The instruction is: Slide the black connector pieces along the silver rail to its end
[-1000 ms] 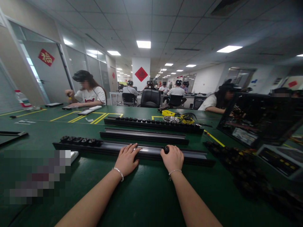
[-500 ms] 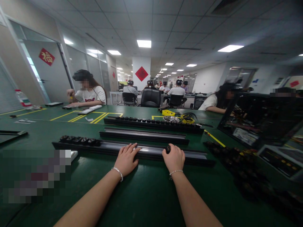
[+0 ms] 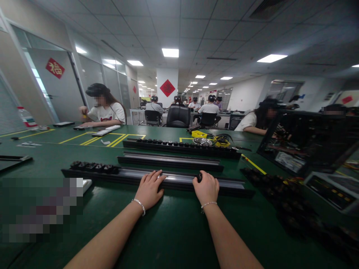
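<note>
A long black rail (image 3: 179,179) with a shiny grey channel lies across the green table in front of me. Several small black parts (image 3: 94,166) sit in a row at its left end. My left hand (image 3: 148,188) rests on the near edge and middle of this rail, fingers stretched out and holding nothing. Over the rail's right half, my right hand (image 3: 206,186) is closed around a small black part (image 3: 199,177), whose detail is mostly hidden by the fingers. The part is at the channel; I cannot tell whether it is seated.
Behind lie a second rail (image 3: 171,161) and a third rail (image 3: 182,145) lined with black parts. At right are a dark heap of black parts (image 3: 294,205), a metal-cased unit (image 3: 331,190) and an open computer case (image 3: 288,164). Yellow trays (image 3: 199,134) stand farther back. Other people sit around.
Almost nothing differs. Both hands keep their places on the rail, and the small black part stays in my right hand. The view has shifted very slightly.
</note>
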Motion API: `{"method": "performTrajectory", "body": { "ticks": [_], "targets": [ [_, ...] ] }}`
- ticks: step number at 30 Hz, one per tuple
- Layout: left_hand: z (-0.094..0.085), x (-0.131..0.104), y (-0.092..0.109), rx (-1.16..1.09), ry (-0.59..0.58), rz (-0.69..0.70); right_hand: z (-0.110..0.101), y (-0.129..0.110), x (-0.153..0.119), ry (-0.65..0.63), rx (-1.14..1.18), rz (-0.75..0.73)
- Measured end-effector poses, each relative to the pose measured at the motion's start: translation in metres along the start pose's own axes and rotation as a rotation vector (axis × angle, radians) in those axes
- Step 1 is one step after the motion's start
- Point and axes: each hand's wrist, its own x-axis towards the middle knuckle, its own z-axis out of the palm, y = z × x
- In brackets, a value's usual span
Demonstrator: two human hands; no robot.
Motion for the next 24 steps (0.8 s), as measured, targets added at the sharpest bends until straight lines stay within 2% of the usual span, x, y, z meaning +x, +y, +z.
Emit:
{"method": "performTrajectory", "body": {
  "ticks": [7, 24],
  "targets": [
    [0.0008, 0.0001, -0.0004, 0.005, 0.001, 0.001, 0.0016, 0.0039, 0.0016, 0.040, -0.018, 0.005],
    [0.0009, -0.0005, -0.0009, 0.012, 0.002, 0.002, -0.0022, 0.0061, 0.0027, 0.033, 0.002, 0.020]
  ]
}}
